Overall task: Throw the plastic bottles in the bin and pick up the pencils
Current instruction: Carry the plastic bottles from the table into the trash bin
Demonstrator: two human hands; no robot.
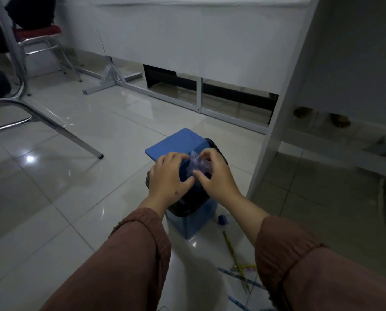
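A blue bin point(193, 223) with a black liner stands on the tiled floor, its blue lid point(174, 143) tipped up and open. Over its mouth, my left hand point(168, 176) and my right hand point(216, 173) both grip a crumpled clear plastic bottle point(196, 164). A second plastic bottle with a blue cap point(224, 219) lies on the floor just right of the bin. Several pencils point(239, 269) lie scattered on the floor at the lower right, partly hidden by my right sleeve.
A white cabinet side point(284, 90) stands close on the right. Metal chair legs point(52, 126) and a red-seated chair point(37, 32) are at the left. A white partition on a metal frame point(165, 41) runs along the back. Tiled floor lies open at the left.
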